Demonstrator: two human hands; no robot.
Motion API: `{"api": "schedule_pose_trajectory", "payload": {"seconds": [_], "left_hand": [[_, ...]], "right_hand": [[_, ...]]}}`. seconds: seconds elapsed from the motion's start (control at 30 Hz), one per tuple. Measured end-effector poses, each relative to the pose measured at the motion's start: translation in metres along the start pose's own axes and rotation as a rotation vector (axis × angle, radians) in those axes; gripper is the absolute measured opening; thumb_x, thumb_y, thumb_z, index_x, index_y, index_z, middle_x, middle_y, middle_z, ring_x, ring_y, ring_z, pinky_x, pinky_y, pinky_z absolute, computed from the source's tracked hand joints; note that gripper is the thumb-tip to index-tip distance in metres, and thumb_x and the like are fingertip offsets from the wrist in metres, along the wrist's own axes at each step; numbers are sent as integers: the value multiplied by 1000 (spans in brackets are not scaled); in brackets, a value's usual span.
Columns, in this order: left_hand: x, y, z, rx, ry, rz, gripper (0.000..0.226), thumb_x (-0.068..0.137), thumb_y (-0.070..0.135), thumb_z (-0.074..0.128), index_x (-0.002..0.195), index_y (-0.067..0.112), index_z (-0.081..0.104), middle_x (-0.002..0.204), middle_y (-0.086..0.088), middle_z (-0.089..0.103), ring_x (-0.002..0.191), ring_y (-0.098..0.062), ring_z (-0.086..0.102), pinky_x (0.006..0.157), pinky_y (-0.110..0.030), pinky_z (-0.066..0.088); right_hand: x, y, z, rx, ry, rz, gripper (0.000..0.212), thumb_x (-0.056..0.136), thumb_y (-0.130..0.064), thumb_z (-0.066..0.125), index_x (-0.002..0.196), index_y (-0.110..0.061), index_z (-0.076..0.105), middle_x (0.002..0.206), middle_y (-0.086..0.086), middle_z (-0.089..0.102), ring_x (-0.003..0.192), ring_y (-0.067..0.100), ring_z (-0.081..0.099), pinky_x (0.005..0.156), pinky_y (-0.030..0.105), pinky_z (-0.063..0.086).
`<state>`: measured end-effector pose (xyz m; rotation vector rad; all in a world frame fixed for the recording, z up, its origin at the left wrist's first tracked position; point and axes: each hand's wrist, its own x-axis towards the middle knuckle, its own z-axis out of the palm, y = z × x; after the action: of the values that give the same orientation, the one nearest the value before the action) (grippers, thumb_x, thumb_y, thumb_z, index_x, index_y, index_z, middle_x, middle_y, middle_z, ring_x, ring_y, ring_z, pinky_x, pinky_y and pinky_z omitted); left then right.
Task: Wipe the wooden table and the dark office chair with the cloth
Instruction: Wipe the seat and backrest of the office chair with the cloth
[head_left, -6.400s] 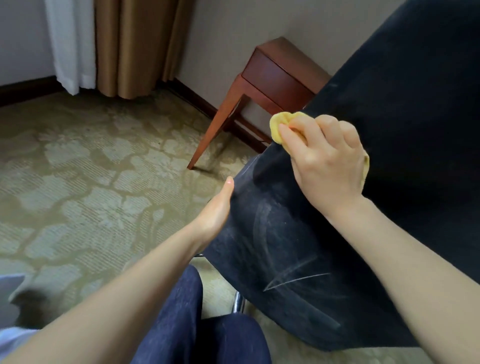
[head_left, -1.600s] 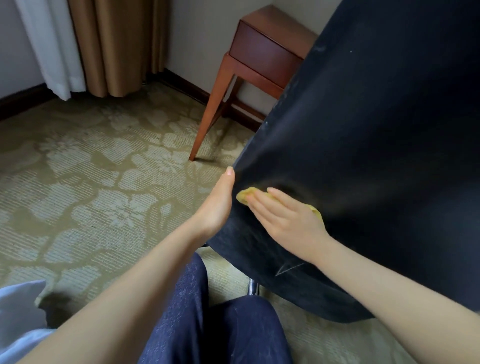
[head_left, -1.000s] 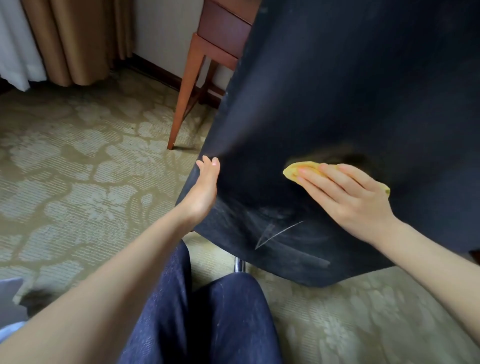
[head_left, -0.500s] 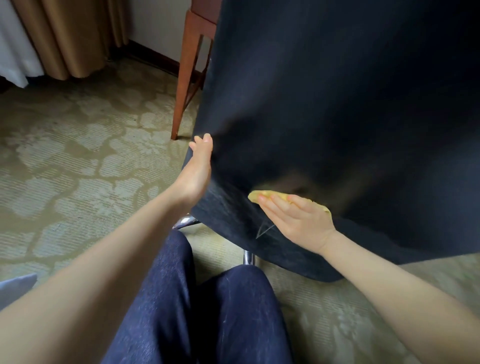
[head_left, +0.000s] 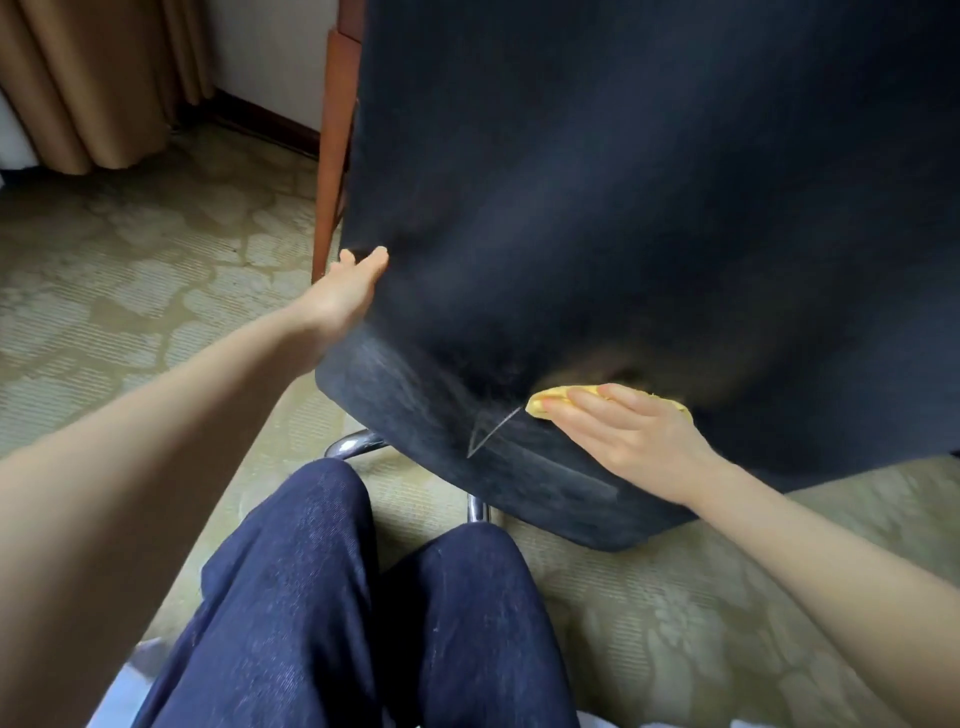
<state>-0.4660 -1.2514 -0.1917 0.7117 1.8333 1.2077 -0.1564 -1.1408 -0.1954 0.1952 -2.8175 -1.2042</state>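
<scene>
The dark office chair (head_left: 649, 208) fills the upper right, its fabric back facing me with a pale scratch mark low down. My right hand (head_left: 628, 436) lies flat on the lower back of the chair, straight fingers pressing the yellow cloth (head_left: 550, 402) against the fabric. Most of the cloth is hidden under the hand. My left hand (head_left: 348, 293) rests with straight fingers against the chair's left edge. Only a leg of the wooden table (head_left: 332, 156) shows behind the chair.
Patterned carpet (head_left: 130, 291) spreads to the left and lower right. Tan curtains (head_left: 88, 78) hang at the upper left. My knees in dark jeans (head_left: 353, 597) are close under the chair, and its chrome base (head_left: 358, 444) shows between them.
My right hand slid the cloth right along the chair's lower back. My left hand stayed on the chair's edge. The view moved closer and the table slipped mostly out of sight.
</scene>
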Motion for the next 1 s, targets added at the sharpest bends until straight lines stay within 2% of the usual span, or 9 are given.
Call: {"api": "schedule_pose_trajectory", "payload": {"seconds": [0.07, 0.13, 0.23, 0.33, 0.43, 0.53, 0.73, 0.83, 1.0], "left_hand": [[-4, 1, 8, 14, 55, 13, 67, 100, 42, 36, 153, 17, 4, 160, -2, -3, 147, -20, 4, 119, -39, 6], [-16, -2, 23, 57, 60, 98, 77, 97, 35, 49, 152, 21, -3, 159, -2, -13, 146, -19, 4, 117, -34, 8], [-43, -17, 49, 327, 84, 383, 97, 87, 24, 64, 150, 25, -10, 156, -2, -23, 147, -23, 1, 115, -41, 10], [-56, -27, 68, 619, 99, 595, 108, 81, 19, 67, 149, 25, -16, 154, -1, -30, 145, -24, -17, 116, -46, 0], [-58, -29, 78, 792, 102, 652, 111, 78, 14, 66, 147, 23, -21, 154, -2, -30, 144, -25, -20, 115, -46, -2], [-52, -28, 80, 854, 99, 627, 110, 76, 6, 60, 147, 20, -22, 154, -6, -28, 144, -27, -16, 116, -47, 1], [-44, -30, 81, 913, 125, 626, 107, 71, -3, 48, 146, 19, -24, 154, -7, -27, 145, -27, -12, 115, -49, 6], [-42, -31, 80, 931, 143, 632, 107, 69, -6, 46, 146, 20, -24, 155, -6, -26, 145, -27, -12, 115, -50, 7], [-35, -30, 76, 987, 141, 625, 107, 72, -4, 50, 146, 18, -23, 154, -8, -27, 145, -29, -11, 115, -49, 9]], "right_hand": [[-7, 16, -20, -30, 52, 63, 36, 92, 3, 51, 123, -9, 65, 127, -2, 63, 111, 14, 63, 98, 29, 44], [-8, 33, -40, -95, 133, 120, 33, 90, 0, 59, 120, -10, 67, 124, -1, 64, 109, 17, 64, 95, 30, 43], [-2, 57, -69, -165, 305, 245, 29, 87, -3, 69, 115, -11, 70, 118, 0, 68, 108, 18, 57, 86, 31, 48], [11, 75, -88, -231, 470, 346, 28, 83, -4, 74, 110, -11, 72, 114, -1, 68, 107, 17, 53, 79, 31, 50], [24, 79, -88, -296, 561, 432, 25, 86, -6, 72, 109, -13, 73, 115, -2, 68, 106, 16, 53, 81, 31, 43], [31, 63, -68, -252, 596, 459, 27, 85, -4, 72, 110, -14, 73, 114, -3, 68, 107, 15, 52, 76, 30, 46], [25, 3, 2, -49, 440, 345, 32, 83, -7, 73, 114, -13, 71, 120, -2, 67, 114, 14, 51, 81, 31, 54], [18, -29, 30, 61, 293, 268, 33, 86, -10, 68, 119, -12, 68, 126, -2, 64, 118, 14, 49, 92, 30, 50], [-3, -55, 49, 154, 1, 103, 47, 77, -17, 76, 122, -10, 66, 132, 0, 60, 120, 16, 56, 100, 28, 45]]}}
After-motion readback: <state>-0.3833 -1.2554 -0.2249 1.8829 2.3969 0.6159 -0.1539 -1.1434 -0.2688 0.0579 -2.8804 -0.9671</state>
